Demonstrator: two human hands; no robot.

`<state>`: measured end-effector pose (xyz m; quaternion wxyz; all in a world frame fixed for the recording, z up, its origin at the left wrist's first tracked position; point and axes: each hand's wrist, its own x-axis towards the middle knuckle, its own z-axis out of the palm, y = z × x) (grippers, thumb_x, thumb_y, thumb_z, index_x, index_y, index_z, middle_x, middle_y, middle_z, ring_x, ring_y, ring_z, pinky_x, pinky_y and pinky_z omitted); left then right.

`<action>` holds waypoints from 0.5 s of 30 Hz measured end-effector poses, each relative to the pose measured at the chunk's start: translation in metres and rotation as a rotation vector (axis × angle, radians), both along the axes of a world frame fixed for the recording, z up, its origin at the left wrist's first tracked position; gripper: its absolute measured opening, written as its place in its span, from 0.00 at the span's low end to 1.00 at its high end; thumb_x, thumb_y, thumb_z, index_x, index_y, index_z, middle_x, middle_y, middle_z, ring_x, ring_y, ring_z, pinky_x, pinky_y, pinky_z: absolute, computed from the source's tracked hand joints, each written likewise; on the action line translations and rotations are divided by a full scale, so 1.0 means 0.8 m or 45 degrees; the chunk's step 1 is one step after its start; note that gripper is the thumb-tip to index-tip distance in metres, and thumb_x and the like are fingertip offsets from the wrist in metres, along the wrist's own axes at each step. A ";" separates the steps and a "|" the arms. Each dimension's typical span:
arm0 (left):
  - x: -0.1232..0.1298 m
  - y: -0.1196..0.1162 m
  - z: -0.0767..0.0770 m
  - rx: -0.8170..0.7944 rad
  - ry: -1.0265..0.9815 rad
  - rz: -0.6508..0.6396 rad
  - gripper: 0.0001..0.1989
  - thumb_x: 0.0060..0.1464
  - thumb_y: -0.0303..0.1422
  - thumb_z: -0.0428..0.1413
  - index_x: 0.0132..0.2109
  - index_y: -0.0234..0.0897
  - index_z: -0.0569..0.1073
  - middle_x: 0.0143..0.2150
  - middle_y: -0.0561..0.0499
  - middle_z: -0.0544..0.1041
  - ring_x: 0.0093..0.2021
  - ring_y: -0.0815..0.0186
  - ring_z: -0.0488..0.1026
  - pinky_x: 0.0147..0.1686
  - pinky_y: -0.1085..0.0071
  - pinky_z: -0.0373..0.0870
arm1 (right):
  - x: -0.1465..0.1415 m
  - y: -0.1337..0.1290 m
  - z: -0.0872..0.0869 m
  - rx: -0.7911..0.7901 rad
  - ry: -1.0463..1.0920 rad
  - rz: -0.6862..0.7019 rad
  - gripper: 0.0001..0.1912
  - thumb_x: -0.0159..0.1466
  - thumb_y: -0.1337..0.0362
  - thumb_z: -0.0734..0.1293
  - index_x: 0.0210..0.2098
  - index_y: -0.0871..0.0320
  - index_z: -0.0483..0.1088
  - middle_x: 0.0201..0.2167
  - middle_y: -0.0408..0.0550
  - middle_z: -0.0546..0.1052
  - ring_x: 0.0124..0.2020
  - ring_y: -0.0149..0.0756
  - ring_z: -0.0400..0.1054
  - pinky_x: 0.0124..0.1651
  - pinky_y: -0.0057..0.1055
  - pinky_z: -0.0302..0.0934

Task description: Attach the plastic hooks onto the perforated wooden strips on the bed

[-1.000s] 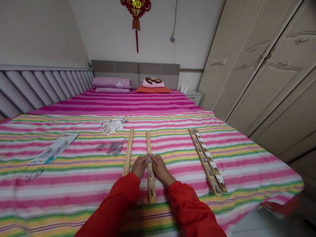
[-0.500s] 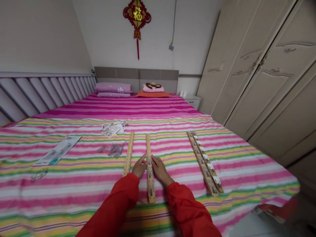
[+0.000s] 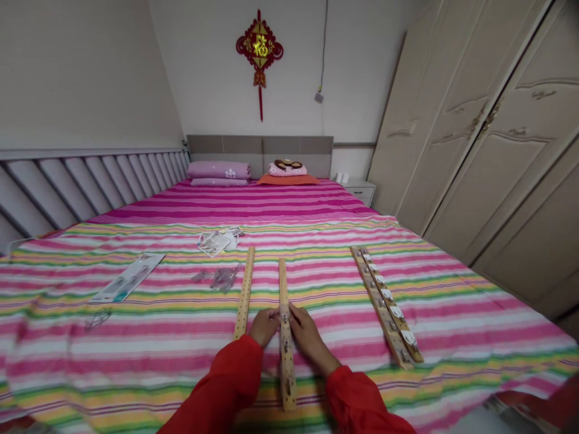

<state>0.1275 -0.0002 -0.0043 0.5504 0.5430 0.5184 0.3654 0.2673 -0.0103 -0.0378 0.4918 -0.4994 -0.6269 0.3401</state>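
Note:
A narrow wooden strip with small shiny metal fittings along its near half lies lengthwise in front of me. My left hand pinches its left side, and my right hand closes on it from the right, both at the foremost metal fitting. What exactly the fingertips press is too small to tell. Just left of my hands is a second wooden strip, pierced with a row of holes and bare of fittings. Farther right, two more strips lie side by side: one with metal fittings, the other with round white pieces.
The striped bedspread is under everything. To the left are small clear plastic bags, white packets, a long blister pack and a thin wire loop. A slatted rail borders the left; wardrobes stand right.
The wooden strip between my hands has slid toward me, and both hands have come nearer with it. My view has tilted up slightly. The other strips and packets stay in place.

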 end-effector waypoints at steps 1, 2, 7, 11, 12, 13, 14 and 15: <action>-0.001 -0.005 0.001 -0.030 -0.004 -0.037 0.11 0.39 0.33 0.58 0.31 0.33 0.78 0.17 0.57 0.69 0.19 0.72 0.62 0.21 0.75 0.58 | 0.002 -0.004 -0.003 -0.007 0.041 0.010 0.18 0.59 0.63 0.61 0.48 0.54 0.73 0.33 0.49 0.75 0.38 0.41 0.68 0.44 0.36 0.63; -0.003 -0.008 0.003 -0.063 -0.006 -0.061 0.12 0.38 0.35 0.59 0.33 0.33 0.78 0.18 0.57 0.68 0.20 0.73 0.62 0.21 0.76 0.56 | 0.003 -0.007 -0.005 -0.020 0.087 0.018 0.19 0.59 0.62 0.62 0.48 0.54 0.73 0.34 0.49 0.75 0.39 0.42 0.68 0.45 0.37 0.63; -0.047 0.005 0.026 0.040 0.044 0.187 0.19 0.36 0.37 0.60 0.38 0.32 0.75 0.23 0.54 0.73 0.23 0.69 0.68 0.24 0.74 0.63 | 0.007 -0.006 -0.012 -0.188 0.358 -0.011 0.22 0.56 0.57 0.65 0.49 0.57 0.72 0.28 0.46 0.74 0.30 0.39 0.68 0.36 0.36 0.65; -0.117 0.034 0.034 0.309 0.191 0.761 0.15 0.39 0.36 0.57 0.36 0.34 0.75 0.27 0.51 0.75 0.29 0.66 0.71 0.31 0.71 0.67 | 0.007 -0.005 -0.014 -0.266 0.473 -0.019 0.25 0.54 0.55 0.67 0.50 0.57 0.72 0.23 0.44 0.72 0.24 0.36 0.65 0.29 0.33 0.62; -0.133 0.041 0.032 0.310 0.222 0.868 0.14 0.39 0.36 0.56 0.35 0.34 0.74 0.28 0.51 0.75 0.30 0.65 0.71 0.32 0.71 0.68 | 0.007 -0.005 -0.014 -0.292 0.487 -0.018 0.26 0.54 0.55 0.67 0.50 0.57 0.72 0.23 0.43 0.72 0.24 0.36 0.65 0.28 0.32 0.61; -0.146 0.046 0.029 0.286 0.255 0.949 0.13 0.40 0.35 0.56 0.35 0.34 0.74 0.29 0.50 0.76 0.31 0.65 0.72 0.33 0.70 0.68 | 0.007 -0.005 -0.012 -0.323 0.499 -0.016 0.26 0.53 0.54 0.67 0.50 0.57 0.71 0.23 0.43 0.72 0.24 0.36 0.64 0.28 0.32 0.61; -0.156 0.050 0.026 0.258 0.289 1.005 0.12 0.41 0.35 0.55 0.35 0.34 0.73 0.29 0.50 0.76 0.32 0.65 0.73 0.34 0.70 0.69 | 0.007 -0.006 -0.011 -0.350 0.512 -0.014 0.27 0.53 0.53 0.66 0.50 0.57 0.71 0.23 0.43 0.71 0.23 0.36 0.64 0.27 0.32 0.60; -0.163 0.054 0.022 0.233 0.316 1.033 0.12 0.41 0.34 0.56 0.35 0.34 0.73 0.30 0.49 0.76 0.32 0.64 0.73 0.36 0.70 0.69 | 0.006 -0.006 -0.010 -0.371 0.527 -0.014 0.27 0.53 0.52 0.66 0.50 0.58 0.71 0.23 0.43 0.71 0.23 0.36 0.64 0.27 0.32 0.60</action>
